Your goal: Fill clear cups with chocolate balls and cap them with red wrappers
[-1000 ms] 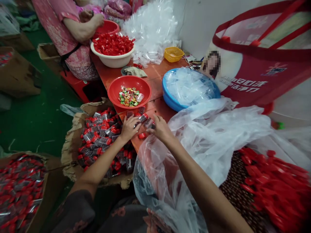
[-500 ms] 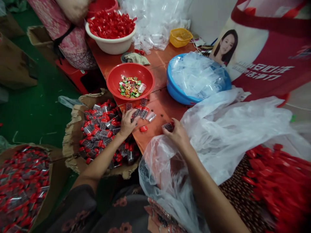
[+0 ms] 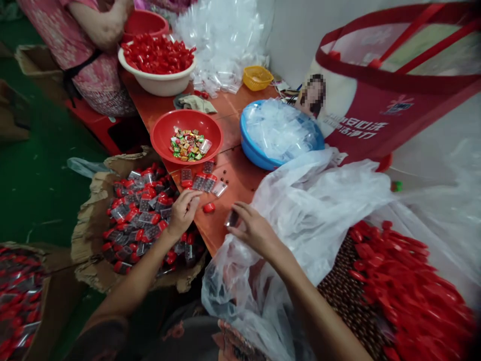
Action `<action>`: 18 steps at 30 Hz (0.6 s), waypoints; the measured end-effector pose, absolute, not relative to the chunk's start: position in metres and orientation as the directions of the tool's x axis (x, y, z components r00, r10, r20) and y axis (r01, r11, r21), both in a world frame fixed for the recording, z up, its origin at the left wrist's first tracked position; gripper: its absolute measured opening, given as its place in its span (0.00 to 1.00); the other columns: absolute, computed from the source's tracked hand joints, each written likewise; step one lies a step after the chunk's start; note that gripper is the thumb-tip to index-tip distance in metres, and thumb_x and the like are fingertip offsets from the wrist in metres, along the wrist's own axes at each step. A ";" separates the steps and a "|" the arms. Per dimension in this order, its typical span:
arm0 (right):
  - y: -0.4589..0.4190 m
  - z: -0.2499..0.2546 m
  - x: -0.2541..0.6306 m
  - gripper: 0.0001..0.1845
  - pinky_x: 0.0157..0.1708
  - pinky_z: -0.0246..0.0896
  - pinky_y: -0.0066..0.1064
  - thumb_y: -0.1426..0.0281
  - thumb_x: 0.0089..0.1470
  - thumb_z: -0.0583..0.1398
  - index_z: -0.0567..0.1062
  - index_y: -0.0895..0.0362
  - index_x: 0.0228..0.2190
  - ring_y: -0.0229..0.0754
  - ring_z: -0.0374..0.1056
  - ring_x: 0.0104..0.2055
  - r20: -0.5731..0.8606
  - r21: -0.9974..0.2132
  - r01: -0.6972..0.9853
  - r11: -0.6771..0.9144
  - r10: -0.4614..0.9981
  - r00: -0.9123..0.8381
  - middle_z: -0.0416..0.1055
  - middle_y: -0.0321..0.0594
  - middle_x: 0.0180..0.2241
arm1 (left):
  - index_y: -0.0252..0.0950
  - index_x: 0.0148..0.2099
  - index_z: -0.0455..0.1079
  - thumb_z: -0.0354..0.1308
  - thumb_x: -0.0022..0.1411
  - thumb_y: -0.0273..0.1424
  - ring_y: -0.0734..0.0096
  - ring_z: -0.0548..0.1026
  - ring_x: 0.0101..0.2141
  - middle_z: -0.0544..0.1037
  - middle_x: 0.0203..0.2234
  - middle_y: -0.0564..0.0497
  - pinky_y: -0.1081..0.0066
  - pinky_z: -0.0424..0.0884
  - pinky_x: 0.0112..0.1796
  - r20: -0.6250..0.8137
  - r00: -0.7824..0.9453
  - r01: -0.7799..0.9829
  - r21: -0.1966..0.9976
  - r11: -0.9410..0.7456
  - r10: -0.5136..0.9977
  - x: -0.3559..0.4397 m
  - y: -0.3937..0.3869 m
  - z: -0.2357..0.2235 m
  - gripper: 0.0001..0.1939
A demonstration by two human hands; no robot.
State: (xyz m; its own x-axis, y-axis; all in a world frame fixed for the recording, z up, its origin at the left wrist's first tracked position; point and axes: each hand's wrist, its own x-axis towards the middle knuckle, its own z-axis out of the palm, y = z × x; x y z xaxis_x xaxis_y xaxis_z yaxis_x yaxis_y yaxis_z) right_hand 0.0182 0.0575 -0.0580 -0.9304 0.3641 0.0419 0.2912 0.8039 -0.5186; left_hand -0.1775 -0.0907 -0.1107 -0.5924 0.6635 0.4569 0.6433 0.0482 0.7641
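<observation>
Clear container (image 3: 232, 219), pinched by the right hand (image 3: 257, 230), has neared a red cap (image 3: 209, 207); left hand (image 3: 183, 214) looks empty.

Held case (image 3: 232, 218) & red bowl (image 3: 187, 119) are glossy plas., carton (image 3: 88, 240) rough cardbd, sheeting (image 3: 300, 195) thin crinkly plas.

Small clear container (image 3: 232, 218), dark contents, between right fingers (image 3: 244, 212)
</observation>
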 end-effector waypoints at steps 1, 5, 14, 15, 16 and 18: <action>0.049 -0.056 0.007 0.31 0.57 0.64 0.48 0.65 0.54 0.63 0.65 0.56 0.58 0.54 0.66 0.58 0.051 -0.540 0.239 0.807 0.315 -0.948 0.66 0.55 0.58 | 0.42 0.50 0.71 0.48 0.70 0.34 0.66 0.77 0.41 0.77 0.42 0.48 0.65 0.75 0.43 0.403 -0.609 0.582 0.812 0.040 0.683 -0.176 -0.096 -0.109 0.13; 0.019 -0.054 -0.034 0.40 0.58 0.62 0.46 0.65 0.51 0.67 0.59 0.57 0.62 0.53 0.62 0.61 0.104 -0.683 -0.006 0.730 0.088 -0.991 0.63 0.56 0.60 | 0.46 0.58 0.66 0.50 0.67 0.35 0.65 0.78 0.44 0.77 0.49 0.48 0.65 0.78 0.41 0.199 -0.612 0.386 0.920 0.069 0.766 -0.157 -0.121 -0.109 0.18; 0.100 -0.086 -0.016 0.20 0.57 0.59 0.52 0.72 0.61 0.50 0.66 0.62 0.54 0.56 0.66 0.56 0.055 -0.536 0.609 0.585 0.744 -0.666 0.68 0.58 0.51 | 0.47 0.55 0.69 0.57 0.62 0.36 0.59 0.78 0.44 0.78 0.44 0.48 0.54 0.77 0.45 0.182 -0.815 0.401 0.862 0.309 0.551 -0.177 -0.176 -0.135 0.18; 0.118 -0.089 -0.004 0.23 0.55 0.59 0.53 0.71 0.60 0.51 0.64 0.67 0.56 0.60 0.66 0.56 0.020 -0.476 0.724 0.499 0.830 -0.558 0.67 0.64 0.51 | 0.47 0.54 0.70 0.58 0.62 0.36 0.57 0.77 0.46 0.77 0.45 0.48 0.52 0.75 0.49 0.251 -0.812 0.475 0.809 0.346 0.528 -0.184 -0.178 -0.133 0.18; 0.133 -0.091 0.008 0.26 0.53 0.60 0.54 0.71 0.60 0.50 0.61 0.71 0.57 0.63 0.66 0.55 -0.022 -0.413 0.809 0.418 0.883 -0.468 0.66 0.69 0.51 | 0.47 0.53 0.71 0.59 0.61 0.35 0.56 0.75 0.48 0.77 0.46 0.48 0.50 0.72 0.52 0.315 -0.798 0.534 0.765 0.361 0.514 -0.190 -0.177 -0.130 0.17; 0.154 -0.094 0.025 0.32 0.53 0.59 0.55 0.67 0.61 0.51 0.56 0.78 0.59 0.67 0.65 0.56 -0.077 -0.319 0.892 0.322 0.929 -0.363 0.64 0.77 0.52 | 0.48 0.53 0.72 0.58 0.62 0.33 0.58 0.75 0.49 0.76 0.46 0.49 0.52 0.71 0.54 0.418 -0.745 0.621 0.719 0.312 0.520 -0.195 -0.164 -0.118 0.16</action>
State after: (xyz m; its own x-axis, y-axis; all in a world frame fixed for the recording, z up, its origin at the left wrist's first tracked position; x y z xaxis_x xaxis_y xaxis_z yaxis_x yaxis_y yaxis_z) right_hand 0.0255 0.1540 -0.0937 -0.3630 0.9286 -0.0775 0.8915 0.3219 -0.3187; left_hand -0.1953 -0.1640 -0.1179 -0.7447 0.5204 0.4178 0.6213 0.3118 0.7189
